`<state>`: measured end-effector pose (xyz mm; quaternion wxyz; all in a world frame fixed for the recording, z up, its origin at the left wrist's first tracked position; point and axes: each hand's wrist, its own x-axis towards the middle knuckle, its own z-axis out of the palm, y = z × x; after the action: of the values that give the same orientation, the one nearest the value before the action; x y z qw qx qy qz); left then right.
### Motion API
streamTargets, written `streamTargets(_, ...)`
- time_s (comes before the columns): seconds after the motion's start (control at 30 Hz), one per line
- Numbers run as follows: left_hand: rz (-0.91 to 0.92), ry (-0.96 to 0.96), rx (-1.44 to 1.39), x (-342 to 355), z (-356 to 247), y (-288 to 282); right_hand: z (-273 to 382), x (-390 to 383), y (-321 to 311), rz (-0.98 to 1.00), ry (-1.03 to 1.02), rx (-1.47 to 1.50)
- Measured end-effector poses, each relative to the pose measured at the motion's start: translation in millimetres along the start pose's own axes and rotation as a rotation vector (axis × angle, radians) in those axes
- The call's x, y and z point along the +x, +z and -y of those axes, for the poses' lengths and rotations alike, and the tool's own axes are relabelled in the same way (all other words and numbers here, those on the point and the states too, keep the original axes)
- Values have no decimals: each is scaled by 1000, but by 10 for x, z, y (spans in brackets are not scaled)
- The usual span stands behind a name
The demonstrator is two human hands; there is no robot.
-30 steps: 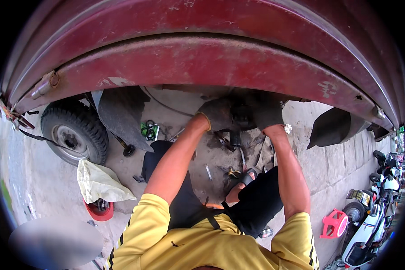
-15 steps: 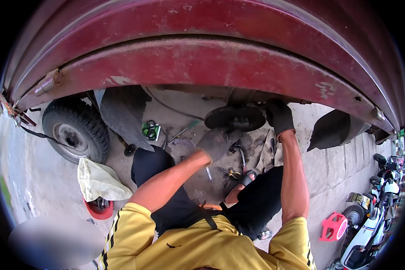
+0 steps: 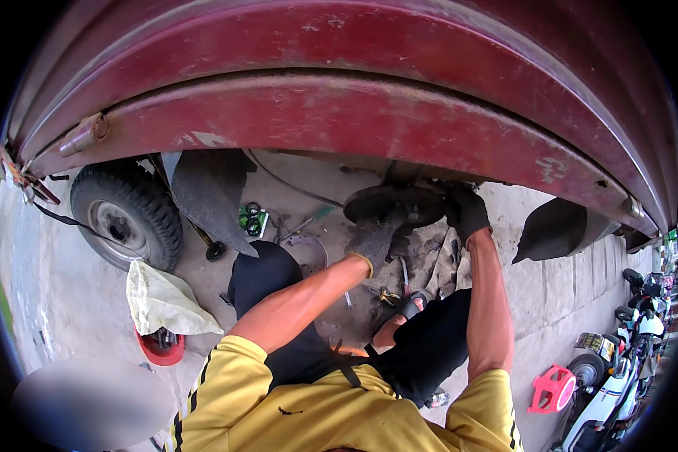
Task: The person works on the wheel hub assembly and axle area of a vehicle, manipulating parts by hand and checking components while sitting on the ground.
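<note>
I crouch under the edge of a dark red vehicle body (image 3: pixel 339 113). A dark round brake disc on the wheel hub (image 3: pixel 395 205) hangs just below the body. My left hand (image 3: pixel 373 239), in a dirty grey glove, reaches up to the lower left edge of the disc. My right hand (image 3: pixel 467 212), in a black glove, grips the hub area at the disc's right side, partly hidden under the body. Small metal parts (image 3: pixel 388 295) lie on the ground beneath.
A small mounted tyre (image 3: pixel 128 215) and a black mudguard (image 3: pixel 211 200) stand at left. A pale cloth (image 3: pixel 166 301) drapes over a red bowl (image 3: pixel 158 350). Green parts (image 3: pixel 252 220) lie on the concrete. Another mudguard (image 3: pixel 561 230), a pink stool (image 3: pixel 551 388) and parked scooters (image 3: pixel 625 377) are at right.
My left hand came off the hub, dropped down, and now rises back to the disc's lower edge. My right hand stayed at the hub. The disc became visible.
</note>
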<state>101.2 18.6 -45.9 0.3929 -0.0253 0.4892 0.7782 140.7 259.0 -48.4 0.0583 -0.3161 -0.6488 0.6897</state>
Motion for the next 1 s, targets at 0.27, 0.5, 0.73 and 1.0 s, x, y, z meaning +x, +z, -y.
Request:
streamTargets(0.27, 23, -58, 122, 45, -39, -101, 289, -51, 209, 28, -80, -163)
streamTargets(0.5, 47, 363, 1006, 83, -239, -358, 293, 132, 222, 74, -380, -435)
streamTargets(0.73, 54, 989, 1412, 10, -736, -220, 279, -96, 159, 28, 47, -42)
streamTargets(1.0, 465, 658, 1334, 544, -758, -252, 352, -10, 173, 91, -24, -127)
